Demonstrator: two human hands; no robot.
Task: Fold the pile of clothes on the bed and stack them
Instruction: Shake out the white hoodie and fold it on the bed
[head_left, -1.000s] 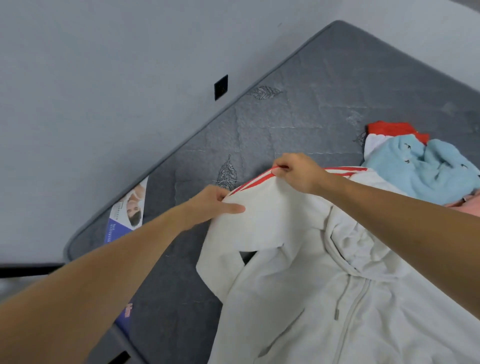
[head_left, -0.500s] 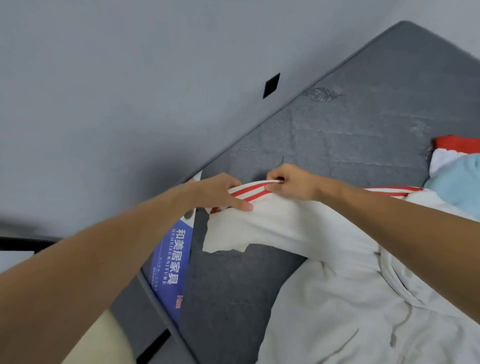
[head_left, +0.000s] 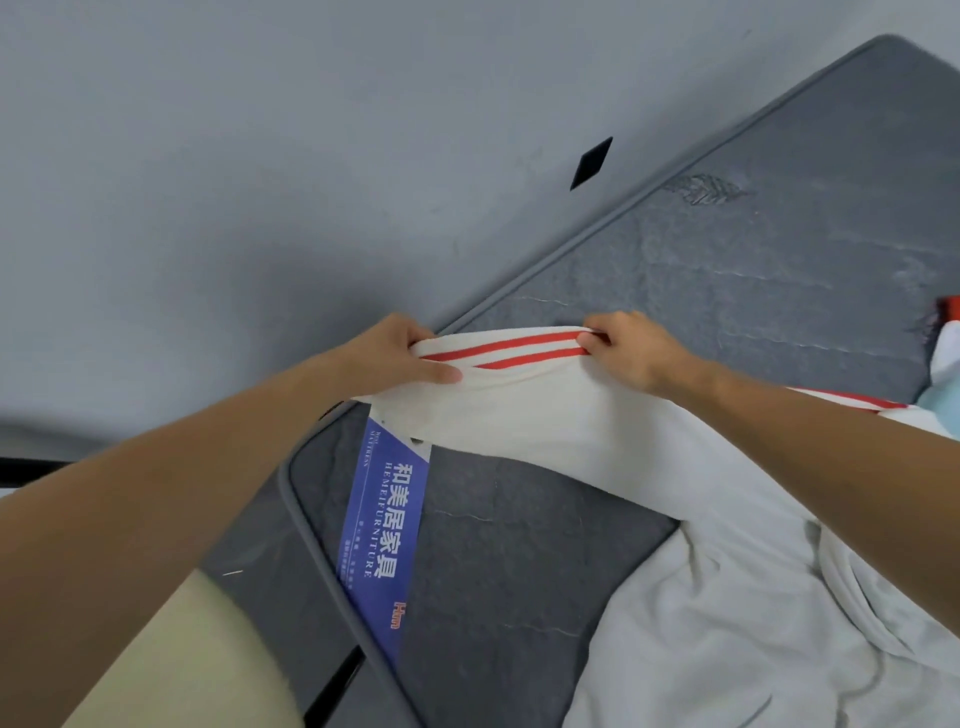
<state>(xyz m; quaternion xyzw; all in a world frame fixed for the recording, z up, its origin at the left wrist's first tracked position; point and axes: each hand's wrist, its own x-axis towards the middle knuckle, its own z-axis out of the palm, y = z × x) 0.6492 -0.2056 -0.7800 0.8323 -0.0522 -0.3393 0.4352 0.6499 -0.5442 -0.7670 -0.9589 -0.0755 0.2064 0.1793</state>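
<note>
A white zip hoodie (head_left: 717, 587) with red stripes along its sleeve lies spread on the grey mattress (head_left: 769, 249). Its sleeve is stretched out toward the mattress corner near the wall. My left hand (head_left: 402, 353) pinches the sleeve's cuff end at the mattress edge. My right hand (head_left: 631, 345) grips the same striped sleeve a little further along. The red stripes run taut between both hands. At the right edge a bit of a red and white garment (head_left: 949, 325) and a light blue one (head_left: 940, 410) peek into view.
A grey wall (head_left: 260, 156) with a small black square (head_left: 591, 162) runs along the far side of the mattress. A blue label (head_left: 384, 525) with white lettering lies over the mattress corner. Below the corner is a cream-coloured surface (head_left: 182, 660).
Both hands have pulled the striped sleeve out to the left toward the mattress corner and spread apart along it. The view has shifted left, so the pile is nearly out of frame.
</note>
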